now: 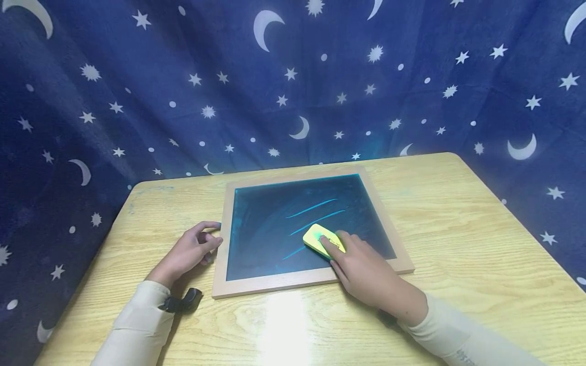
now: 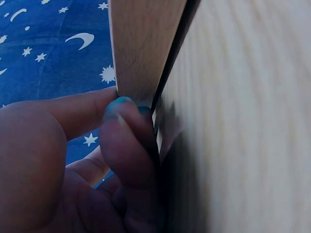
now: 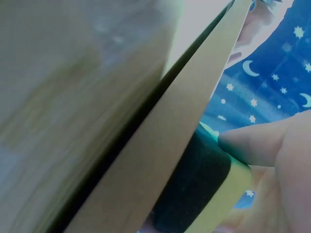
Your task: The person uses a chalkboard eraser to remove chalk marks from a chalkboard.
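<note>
Star-and-moon curtain [image 1: 238, 46] is hung behind wooden desk [image 1: 467, 223]. Framed blackboard [image 1: 261, 229] is laid flat, marked with 3 blue strokes [image 1: 311, 208]. Yellow eraser [image 1: 313, 236], on board's lower right, is clasped by right-hand grip [image 1: 366, 264]. Board's left edge is touched by half-open left-hand grip [image 1: 187, 249], fingers bent.

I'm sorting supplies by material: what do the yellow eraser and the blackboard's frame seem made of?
Yellow eraser: perhaps plastic or foam on top, smooth with print; its dark pad, matte and round-cornered, may be felt or foam. Blackboard's frame: likely light wood, smooth, low-sheen, with fine grain visible.
</note>
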{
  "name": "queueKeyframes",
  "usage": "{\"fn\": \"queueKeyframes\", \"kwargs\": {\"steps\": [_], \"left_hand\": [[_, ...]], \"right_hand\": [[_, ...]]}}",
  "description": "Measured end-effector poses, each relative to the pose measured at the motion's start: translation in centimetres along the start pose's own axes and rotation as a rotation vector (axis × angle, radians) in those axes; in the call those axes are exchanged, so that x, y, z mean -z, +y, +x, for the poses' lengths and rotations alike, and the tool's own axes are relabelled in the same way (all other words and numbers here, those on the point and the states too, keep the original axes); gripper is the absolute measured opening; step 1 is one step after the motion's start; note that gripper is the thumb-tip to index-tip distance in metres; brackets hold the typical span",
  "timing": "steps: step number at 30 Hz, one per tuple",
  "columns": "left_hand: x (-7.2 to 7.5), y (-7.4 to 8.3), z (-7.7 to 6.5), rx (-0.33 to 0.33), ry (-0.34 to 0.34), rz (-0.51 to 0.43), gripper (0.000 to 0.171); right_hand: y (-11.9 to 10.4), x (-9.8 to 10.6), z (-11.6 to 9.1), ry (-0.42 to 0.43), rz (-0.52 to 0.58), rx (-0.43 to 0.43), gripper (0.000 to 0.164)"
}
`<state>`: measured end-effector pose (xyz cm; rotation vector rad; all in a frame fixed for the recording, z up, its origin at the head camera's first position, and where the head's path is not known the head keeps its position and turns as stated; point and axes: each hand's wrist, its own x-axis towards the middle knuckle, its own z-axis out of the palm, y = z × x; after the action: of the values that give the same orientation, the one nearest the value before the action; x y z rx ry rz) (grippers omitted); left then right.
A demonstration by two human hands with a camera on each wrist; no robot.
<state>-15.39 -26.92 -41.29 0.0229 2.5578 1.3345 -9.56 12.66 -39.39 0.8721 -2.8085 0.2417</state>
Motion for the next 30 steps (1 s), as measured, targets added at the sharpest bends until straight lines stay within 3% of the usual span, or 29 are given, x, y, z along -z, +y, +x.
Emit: {"fn": "queueKeyframes", "kwargs": {"steps": [8, 18, 30], "left_hand": [[0.0, 0.0, 0.0, -0.012, -0.001, 0.006, 0.053], [0.0, 0.1, 0.0, -0.011, 0.003, 0.002, 0.053], [0.0, -0.1, -0.1, -0.016, 0.006, 0.008, 0.053]], "right_hand": [[-1.2, 0.3, -0.1, -0.026, 0.006, 0.047, 0.051], [-1.9, 0.1, -0.2, 0.008, 0.03, 0.135, 0.049], [-1.9, 0.1, -0.2, -0.051, 0.097, 0.111, 0.05]]}}
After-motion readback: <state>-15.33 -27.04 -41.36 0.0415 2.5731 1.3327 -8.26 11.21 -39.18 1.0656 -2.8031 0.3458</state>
